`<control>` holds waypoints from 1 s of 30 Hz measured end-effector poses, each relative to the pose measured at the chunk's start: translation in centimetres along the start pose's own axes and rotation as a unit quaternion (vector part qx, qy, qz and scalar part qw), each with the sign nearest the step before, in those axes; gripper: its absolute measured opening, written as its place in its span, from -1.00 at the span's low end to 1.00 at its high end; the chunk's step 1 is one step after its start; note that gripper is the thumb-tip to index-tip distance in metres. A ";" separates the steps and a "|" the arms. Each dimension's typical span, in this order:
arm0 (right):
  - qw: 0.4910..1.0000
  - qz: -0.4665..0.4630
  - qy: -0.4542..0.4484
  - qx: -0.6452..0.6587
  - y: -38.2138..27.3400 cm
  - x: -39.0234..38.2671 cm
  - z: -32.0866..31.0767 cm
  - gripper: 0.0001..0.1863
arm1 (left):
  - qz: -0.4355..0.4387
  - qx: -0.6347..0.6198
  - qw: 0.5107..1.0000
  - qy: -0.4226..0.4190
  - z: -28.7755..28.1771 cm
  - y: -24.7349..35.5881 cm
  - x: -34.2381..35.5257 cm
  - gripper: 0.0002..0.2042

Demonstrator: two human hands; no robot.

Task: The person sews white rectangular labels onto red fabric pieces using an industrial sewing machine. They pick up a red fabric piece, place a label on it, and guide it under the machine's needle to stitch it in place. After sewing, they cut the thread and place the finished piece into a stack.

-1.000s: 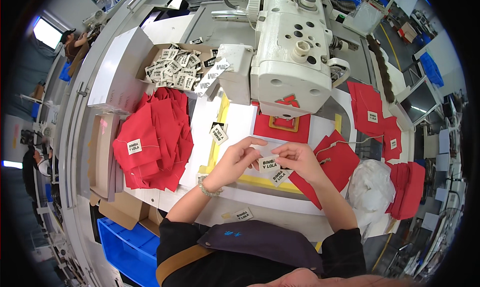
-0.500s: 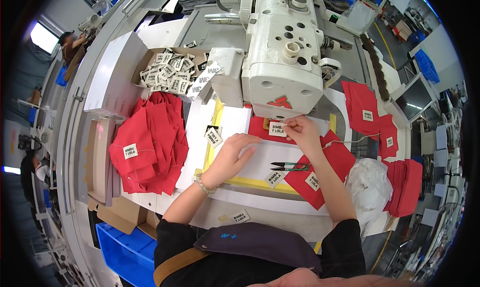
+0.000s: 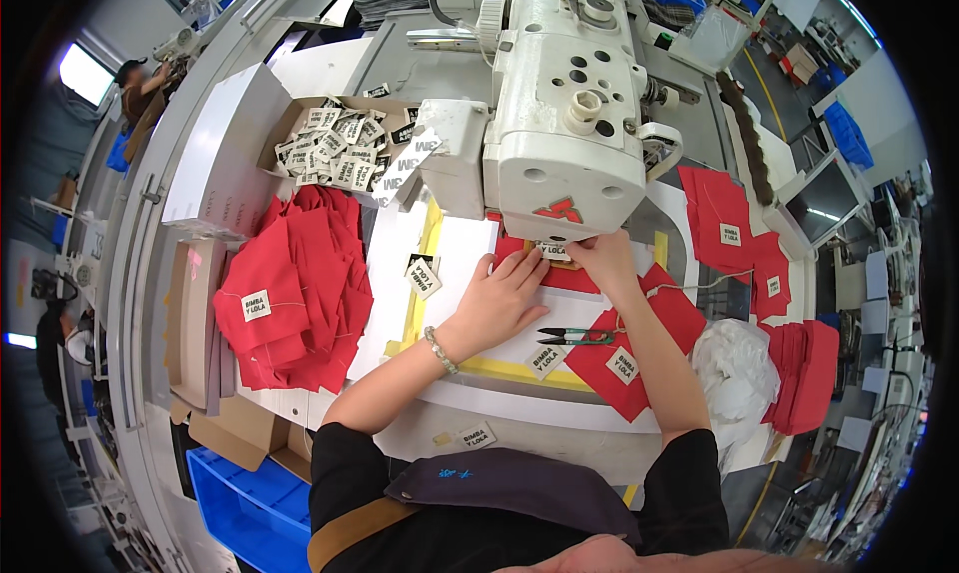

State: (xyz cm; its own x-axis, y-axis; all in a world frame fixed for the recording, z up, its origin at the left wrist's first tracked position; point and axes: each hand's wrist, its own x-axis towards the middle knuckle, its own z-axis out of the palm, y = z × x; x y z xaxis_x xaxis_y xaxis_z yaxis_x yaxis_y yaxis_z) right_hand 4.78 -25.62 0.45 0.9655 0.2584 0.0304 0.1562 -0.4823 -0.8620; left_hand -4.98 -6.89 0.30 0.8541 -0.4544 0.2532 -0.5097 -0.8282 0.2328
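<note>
Under the head of a white sewing machine [image 3: 569,153], a cream fabric label [image 3: 551,251] with dark lettering lies on a red fabric piece [image 3: 571,279]. My right hand [image 3: 605,263] pinches the label's right edge, its fingertips partly hidden. Flat beside the label's left edge, my left hand [image 3: 501,301] rests with fingers stretched out, the tips touching label and cloth. Green-and-black thread snips [image 3: 577,336] lie nearer me, across another red piece [image 3: 611,373] that bears a label. One loose label [image 3: 545,360] is next to the snips, and a couple more labels [image 3: 424,279] sit left of my left hand.
A heap of red pieces [image 3: 295,303] stands at the left, below an open box of labels [image 3: 335,143]. On the right are more red pieces [image 3: 714,208], a crumpled white plastic bag [image 3: 734,378] and a red stack [image 3: 804,373]. A blue bin [image 3: 250,508] is lower left.
My left hand has moved right and forward to reach the label, its fingers now on it. The label has shifted slightly farther under the machine head, and my right hand stays at its edge.
</note>
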 end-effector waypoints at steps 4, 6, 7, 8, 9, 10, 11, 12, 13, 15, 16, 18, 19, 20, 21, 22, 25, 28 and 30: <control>1.000 -0.007 0.002 -0.012 0.1 0.1 0.2 -0.79 | -0.001 0.046 0.999 0.004 0.4 0.2 0.1 -0.40; 1.000 0.001 -0.002 -0.013 -0.1 0.1 0.2 -0.80 | 0.004 0.059 0.998 0.010 0.6 0.4 0.1 -0.41; 1.000 0.011 -0.007 -0.016 -0.5 0.1 0.1 -0.80 | 0.007 0.058 0.998 0.014 0.6 0.5 0.0 -0.42; 1.000 0.020 -0.013 -0.020 -0.8 0.1 0.0 -0.80 | 0.011 0.057 0.998 0.018 0.5 0.5 -0.1 -0.43; 0.999 0.022 -0.015 -0.023 -0.8 0.0 0.0 -0.80 | 0.016 0.054 0.998 0.021 0.3 0.6 -0.2 -0.45; 0.999 0.025 -0.016 -0.025 -0.9 0.0 0.0 -0.80 | 0.022 0.051 0.998 0.024 0.0 0.7 -0.3 -0.47; 0.999 0.028 -0.017 -0.028 -0.9 -0.1 -0.1 -0.80 | 0.028 0.047 0.998 0.027 -0.2 0.7 -0.5 -0.49; 0.999 0.019 -0.016 -0.045 -1.0 -0.1 -0.2 -0.80 | 0.033 0.047 0.998 0.035 -0.3 0.6 -0.7 -0.52; 0.998 0.009 -0.016 -0.061 -1.1 -0.2 -0.2 -0.80 | 0.037 0.048 0.997 0.042 -0.4 0.5 -0.9 -0.55; 0.997 0.003 -0.016 -0.075 -1.4 -0.2 -0.2 -0.79 | 0.036 0.036 0.998 0.047 -0.8 0.3 -1.4 -0.61; 0.997 0.007 -0.016 -0.074 -1.5 -0.2 -0.2 -0.79 | 0.032 0.021 0.998 0.045 -1.1 0.1 -1.7 -0.64; 0.999 0.015 -0.009 -0.048 -1.6 -0.3 -0.4 -0.79 | 0.011 -0.006 0.999 0.046 -1.6 -0.7 -2.3 -0.68; 1.000 0.016 -0.004 -0.022 -1.4 -0.6 -0.7 -0.80 | -0.006 -0.018 0.999 0.049 -2.0 -1.5 -2.7 -0.69; 1.000 0.016 -0.003 0.007 -1.2 -0.8 -0.7 -0.81 | -0.027 -0.026 0.998 0.050 -2.6 -2.5 -3.3 -0.70; 0.998 0.040 -0.018 0.049 -1.1 -1.0 -1.0 -0.83 | -0.063 -0.025 0.996 0.051 -3.3 -3.8 -3.8 -0.70; 0.993 0.066 -0.033 0.090 -1.2 -1.5 -1.6 -0.85 | -0.098 -0.026 0.993 0.053 -3.9 -5.3 -4.3 -0.70; 0.972 0.102 -0.100 0.188 -2.0 -3.9 -1.5 -0.89 | -0.171 -0.037 0.983 0.053 -6.0 -8.0 -6.2 -0.68; 0.947 0.117 -0.203 0.218 -2.4 -6.7 -0.4 -0.87 | -0.214 -0.094 0.971 0.046 -6.0 -8.8 -6.7 -0.69; 0.940 0.139 -0.260 0.171 -3.7 -8.3 0.2 -0.85 | -0.234 -0.155 0.959 0.041 -5.7 -9.3 -6.9 -0.69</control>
State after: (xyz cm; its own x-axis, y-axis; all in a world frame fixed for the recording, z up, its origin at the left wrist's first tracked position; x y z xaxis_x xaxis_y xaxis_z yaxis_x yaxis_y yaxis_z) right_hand -3.85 -25.83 3.29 0.7126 0.5793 -0.3957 -0.2500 -0.3172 -0.9148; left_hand -6.77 5.80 1.69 0.9922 -0.0188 0.1234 -0.0901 -0.7921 0.6037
